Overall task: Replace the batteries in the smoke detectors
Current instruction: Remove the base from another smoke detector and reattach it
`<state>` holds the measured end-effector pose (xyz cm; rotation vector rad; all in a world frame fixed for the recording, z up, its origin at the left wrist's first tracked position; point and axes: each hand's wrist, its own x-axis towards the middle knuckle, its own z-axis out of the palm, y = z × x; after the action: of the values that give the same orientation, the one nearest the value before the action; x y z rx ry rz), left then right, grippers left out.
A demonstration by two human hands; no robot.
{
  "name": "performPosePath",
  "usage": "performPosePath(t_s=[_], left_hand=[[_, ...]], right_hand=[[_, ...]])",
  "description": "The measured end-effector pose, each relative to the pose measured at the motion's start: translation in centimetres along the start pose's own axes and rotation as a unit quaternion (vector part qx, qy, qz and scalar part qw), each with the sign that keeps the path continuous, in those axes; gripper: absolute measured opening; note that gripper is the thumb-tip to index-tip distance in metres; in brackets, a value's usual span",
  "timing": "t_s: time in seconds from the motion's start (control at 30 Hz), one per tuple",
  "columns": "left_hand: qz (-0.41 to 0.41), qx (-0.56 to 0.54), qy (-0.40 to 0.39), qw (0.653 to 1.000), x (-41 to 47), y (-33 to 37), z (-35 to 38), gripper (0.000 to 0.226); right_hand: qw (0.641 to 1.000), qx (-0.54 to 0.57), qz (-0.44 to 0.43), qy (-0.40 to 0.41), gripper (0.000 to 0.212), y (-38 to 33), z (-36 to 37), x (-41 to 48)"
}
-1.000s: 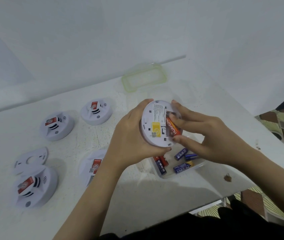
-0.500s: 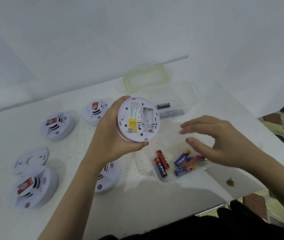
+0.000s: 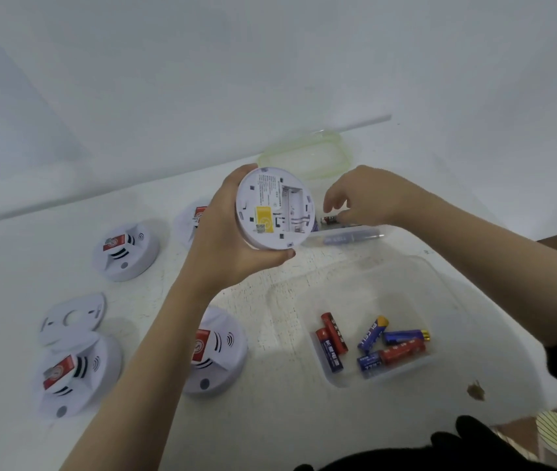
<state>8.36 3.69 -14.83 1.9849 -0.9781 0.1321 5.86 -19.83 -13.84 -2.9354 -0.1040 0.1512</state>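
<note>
detectors point(image 3: 126, 251) on table point(image 3: 270, 419) left, batteries point(image 3: 372, 345) in tray point(image 3: 457, 300) right

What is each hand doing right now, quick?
Left hand: closed around a smoke detector, its battery bay empty.
Right hand: reaching over batteries in the far container; whether it grips one cannot be told.

L hand point(image 3: 226, 243) grips detector point(image 3: 272, 207) – batt bay empty.

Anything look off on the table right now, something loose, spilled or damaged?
One white round backplate lies detached on the table's left, partly overlapped by a white smoke detector. A small brown speck sits near the front right table edge; I cannot tell what it is. Nothing spilled.
</note>
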Motion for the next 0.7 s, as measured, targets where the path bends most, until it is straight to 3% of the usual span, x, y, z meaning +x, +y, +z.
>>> performPosePath(t_s=[0.2,0.33,0.4,0.5,0.57,0.63,0.7], left_hand=[[-0.010,-0.018,0.001,1.000,0.9,-0.6,0.2,0.093],[-0.024,-0.025,0.004,0.999,1.1,-1.2,0.3,0.097],[-0.033,-0.021,0.010,0.999,1.1,-1.3,0.3,0.103],[-0.045,-0.024,0.012,0.999,1.2,-1.3,0.4,0.107],[-0.041,-0.019,0.015,0.999,1.3,-1.2,0.6,0.106],[-0.033,-0.012,0.020,0.999,1.4,-1.0,0.7,0.105],[-0.028,-0.008,0.024,0.999,1.6,-0.9,0.8,0.103]], right_hand=[[1.000,0.004,-0.008,-0.024,0.024,-0.3,0.7,1.2],[0.990,0.137,0.009,0.023,0.031,-0.1,0.5,0.6],[0.953,0.289,0.022,0.093,0.027,-0.3,0.2,-0.4],[0.853,0.477,0.007,0.209,0.018,-1.3,-0.4,-1.7],[0.796,0.553,-0.018,0.245,0.017,-2.3,-0.8,-2.4],[0.792,0.553,-0.034,0.257,0.018,-3.1,-0.9,-3.0],[0.823,0.499,-0.051,0.266,0.020,-3.7,-0.7,-3.4]])
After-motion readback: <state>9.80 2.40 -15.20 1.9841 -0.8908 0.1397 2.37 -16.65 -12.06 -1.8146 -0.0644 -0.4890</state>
